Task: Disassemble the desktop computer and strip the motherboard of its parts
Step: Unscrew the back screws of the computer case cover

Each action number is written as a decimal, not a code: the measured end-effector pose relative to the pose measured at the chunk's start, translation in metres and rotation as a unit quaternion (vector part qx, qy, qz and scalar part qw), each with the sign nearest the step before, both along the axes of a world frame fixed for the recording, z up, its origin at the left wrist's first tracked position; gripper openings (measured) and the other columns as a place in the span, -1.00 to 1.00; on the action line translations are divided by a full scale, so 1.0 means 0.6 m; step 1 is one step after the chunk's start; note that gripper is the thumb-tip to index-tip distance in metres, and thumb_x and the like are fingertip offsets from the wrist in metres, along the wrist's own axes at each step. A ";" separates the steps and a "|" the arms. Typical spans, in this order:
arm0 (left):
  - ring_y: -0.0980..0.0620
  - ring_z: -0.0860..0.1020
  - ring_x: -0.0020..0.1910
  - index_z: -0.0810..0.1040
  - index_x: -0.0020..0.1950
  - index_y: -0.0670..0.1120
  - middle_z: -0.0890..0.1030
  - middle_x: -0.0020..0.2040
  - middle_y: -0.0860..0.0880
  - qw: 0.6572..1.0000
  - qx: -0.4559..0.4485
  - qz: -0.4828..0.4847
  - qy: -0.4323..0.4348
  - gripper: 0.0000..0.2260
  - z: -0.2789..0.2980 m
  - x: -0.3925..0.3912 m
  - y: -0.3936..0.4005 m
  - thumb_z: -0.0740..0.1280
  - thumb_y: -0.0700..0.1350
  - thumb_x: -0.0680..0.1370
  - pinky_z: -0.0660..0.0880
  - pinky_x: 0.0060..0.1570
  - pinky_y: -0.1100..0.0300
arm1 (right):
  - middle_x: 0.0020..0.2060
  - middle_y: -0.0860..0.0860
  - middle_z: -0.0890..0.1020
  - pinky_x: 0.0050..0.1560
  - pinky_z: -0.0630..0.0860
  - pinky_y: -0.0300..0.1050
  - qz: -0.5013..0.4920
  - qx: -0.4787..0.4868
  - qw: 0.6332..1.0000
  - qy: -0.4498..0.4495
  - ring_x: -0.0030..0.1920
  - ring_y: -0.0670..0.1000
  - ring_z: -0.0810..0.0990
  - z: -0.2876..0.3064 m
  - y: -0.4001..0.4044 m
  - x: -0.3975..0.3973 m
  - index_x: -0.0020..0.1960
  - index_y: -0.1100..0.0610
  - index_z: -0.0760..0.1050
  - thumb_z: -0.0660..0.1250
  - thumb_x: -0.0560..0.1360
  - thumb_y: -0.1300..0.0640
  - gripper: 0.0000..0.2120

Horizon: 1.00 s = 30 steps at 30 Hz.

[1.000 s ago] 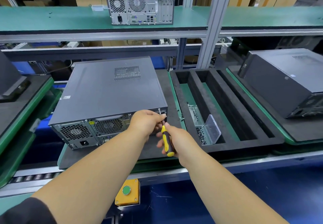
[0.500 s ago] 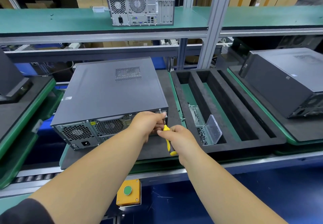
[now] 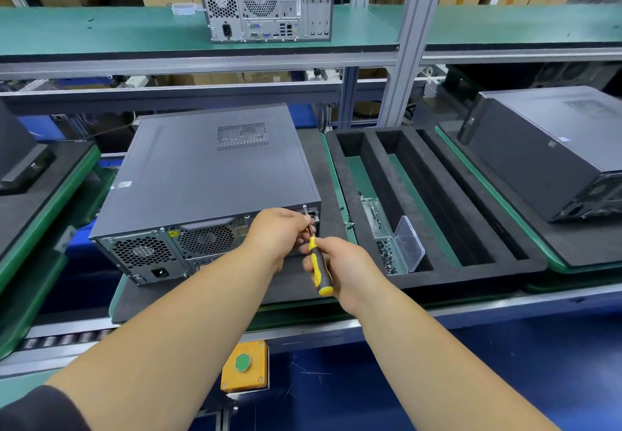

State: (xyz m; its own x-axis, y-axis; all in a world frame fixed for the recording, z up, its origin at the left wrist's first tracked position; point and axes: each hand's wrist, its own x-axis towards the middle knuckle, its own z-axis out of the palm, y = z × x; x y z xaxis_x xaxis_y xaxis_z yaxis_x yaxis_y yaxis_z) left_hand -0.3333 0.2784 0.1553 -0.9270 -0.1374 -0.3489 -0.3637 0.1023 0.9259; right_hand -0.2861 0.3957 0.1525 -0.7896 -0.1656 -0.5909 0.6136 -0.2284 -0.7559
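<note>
A dark grey desktop computer (image 3: 208, 175) lies on its side on a black foam pad, its rear panel with fans and power socket facing me. My right hand (image 3: 350, 269) grips a yellow and black screwdriver (image 3: 318, 269), whose shaft points up at the case's rear top right corner. My left hand (image 3: 277, 233) is at that corner, fingers curled around the screwdriver's shaft near the tip. The screw itself is hidden by my fingers.
A black foam tray (image 3: 434, 195) with long slots sits right of the case, holding a small clear box of screws (image 3: 390, 255). Another dark computer (image 3: 552, 154) lies at the far right. A silver case (image 3: 266, 0) stands on the upper green shelf. A yellow button box (image 3: 244, 365) hangs below the conveyor.
The screwdriver handle has turned in my right hand, with the fingers shifting their hold. Both hands stay at the rear corner of the case.
</note>
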 end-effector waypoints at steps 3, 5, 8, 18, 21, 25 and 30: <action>0.02 0.55 -0.31 0.65 -0.06 -0.20 0.64 -0.23 -0.11 1.000 0.020 0.000 -0.019 -0.84 0.000 0.000 0.003 0.26 -0.24 0.58 0.48 -0.38 0.26 | -0.30 0.06 0.58 -0.30 0.45 -0.16 -0.005 0.041 0.999 0.025 -0.26 -0.01 0.56 -0.009 -0.008 0.000 -0.02 0.15 0.57 0.25 0.61 0.03 -0.79; 0.03 0.57 -0.34 0.64 -0.08 -0.18 0.64 -0.25 -0.09 0.999 0.038 0.010 -0.034 -0.86 0.001 -0.001 0.003 0.28 -0.21 0.57 0.49 -0.43 0.28 | -0.24 0.08 0.59 -0.26 0.47 -0.15 -0.005 0.063 0.997 0.035 -0.19 0.03 0.58 -0.013 -0.012 0.001 0.01 0.12 0.54 0.30 0.59 0.01 -0.82; 0.00 0.60 -0.27 0.63 -0.08 -0.16 0.64 -0.24 -0.08 0.999 0.029 0.005 -0.030 -0.84 -0.004 -0.002 -0.003 0.43 -0.06 0.50 0.59 -0.24 0.17 | -0.20 0.05 0.56 -0.33 0.48 -0.19 0.014 0.111 0.992 0.066 -0.16 0.02 0.55 -0.015 -0.014 0.003 0.11 0.09 0.53 0.33 0.56 -0.06 -0.75; -0.01 0.50 -0.41 0.64 -0.25 -0.19 0.61 -0.34 -0.12 1.000 0.024 0.005 -0.003 -0.85 -0.002 0.001 -0.001 0.44 -0.16 0.49 0.53 -0.29 0.17 | -0.33 0.05 0.54 -0.41 0.43 -0.20 0.027 -0.016 0.999 0.002 -0.40 -0.01 0.48 -0.012 -0.002 0.002 -0.07 0.13 0.56 0.29 0.55 -0.16 -0.66; 0.05 0.48 -0.46 0.66 -0.17 -0.18 0.62 -0.34 -0.09 1.000 0.027 0.007 -0.007 -0.86 -0.002 0.003 0.001 0.38 -0.16 0.54 0.47 -0.41 0.22 | -0.36 0.08 0.55 -0.41 0.40 -0.19 0.043 -0.050 0.998 0.004 -0.45 0.00 0.46 -0.006 0.001 0.001 -0.12 0.16 0.55 0.14 0.62 -0.11 -0.60; 0.12 0.49 -0.50 0.66 -0.10 -0.17 0.62 -0.32 -0.07 0.998 0.054 0.016 -0.021 -0.83 -0.001 0.008 0.006 0.29 -0.20 0.59 0.44 -0.52 0.32 | -0.35 0.08 0.55 -0.44 0.42 -0.22 0.026 -0.070 0.997 0.008 -0.45 -0.03 0.52 -0.004 0.000 0.003 -0.04 0.21 0.53 0.08 0.64 0.07 -0.69; 0.13 0.57 -0.43 0.61 -0.07 -0.19 0.59 -0.31 -0.05 0.994 0.097 0.009 -0.050 -0.77 0.011 0.008 0.011 0.17 -0.26 0.63 0.45 -0.52 0.36 | -0.22 0.06 0.63 -0.17 0.49 -0.10 0.007 0.019 0.999 0.041 -0.20 0.03 0.58 -0.022 -0.008 0.002 0.03 0.14 0.58 0.29 0.58 0.06 -0.83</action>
State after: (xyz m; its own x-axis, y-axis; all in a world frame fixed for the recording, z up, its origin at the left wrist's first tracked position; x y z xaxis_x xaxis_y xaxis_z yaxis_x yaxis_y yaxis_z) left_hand -0.3282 0.2852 0.1621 -0.8846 -0.0746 -0.4604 -0.4548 -0.0809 0.8869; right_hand -0.2849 0.3908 0.1395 -0.8336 -0.1560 -0.5299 0.5518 -0.1909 -0.8118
